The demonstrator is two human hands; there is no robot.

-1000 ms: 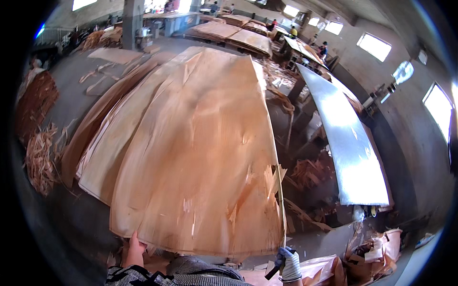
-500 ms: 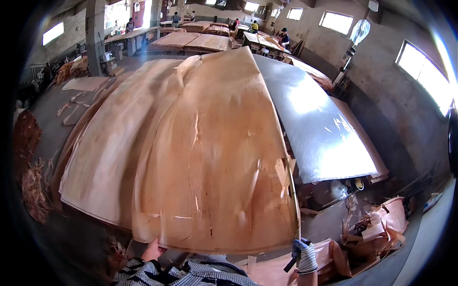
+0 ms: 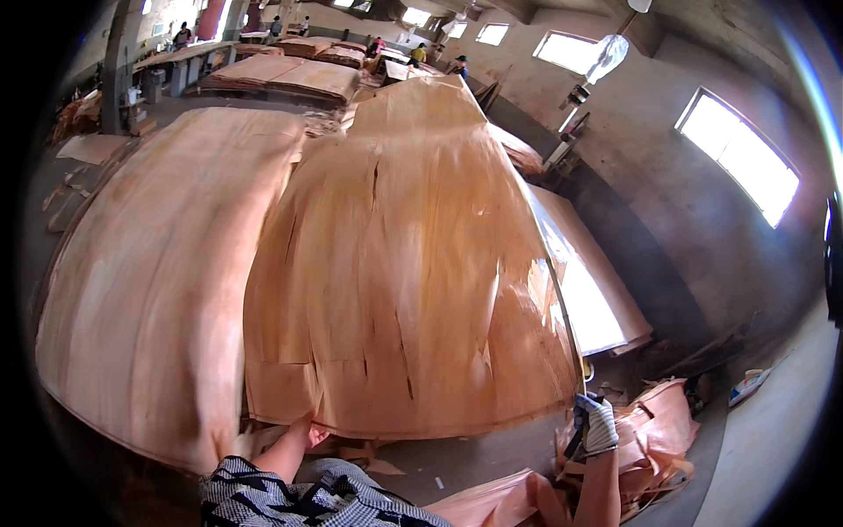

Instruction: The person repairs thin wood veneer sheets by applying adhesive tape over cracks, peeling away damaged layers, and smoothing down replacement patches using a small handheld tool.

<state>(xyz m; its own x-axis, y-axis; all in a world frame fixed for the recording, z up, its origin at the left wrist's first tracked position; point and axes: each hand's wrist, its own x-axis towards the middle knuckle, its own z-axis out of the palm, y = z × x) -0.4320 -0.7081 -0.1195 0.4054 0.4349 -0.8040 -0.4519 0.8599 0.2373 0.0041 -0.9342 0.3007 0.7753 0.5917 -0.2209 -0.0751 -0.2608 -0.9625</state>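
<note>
Spanning the middle of the view: one wood sheet (image 3: 413, 263), tan-brown, large and thin, its near edge up at the person's hands, its far end running toward the back of the room. Surface streaked lengthwise; dark slits near the middle, a ragged tear along the right side.

Left hand (image 3: 305, 433): bare, at the near edge, left of its middle; grip pinched on that edge. Patterned sleeve (image 3: 263, 487) in black, grey and white.

Right hand (image 3: 599, 423): in a striped glove, at the near right corner; grip closed on that corner, a dark tool (image 3: 576, 432) in it too, kind unclear.

Left of the sheet: one stack (image 3: 158, 290), broad, pale pinkish-tan, lying just beside it.

Right: one metal plate (image 3: 587, 307), bright with glare, partly hidden by the sheet; a brown panel (image 3: 606, 266) along its outer side.

Lower right: scraps (image 3: 654, 430), pinkish, torn and heaped, just beyond the right hand.

Background: flat piles (image 3: 281, 75); a grey pillar (image 3: 120, 66); a long worktop (image 3: 184, 54); several people, one in yellow (image 3: 418, 55); a large window (image 3: 742, 158) in the right wall.
</note>
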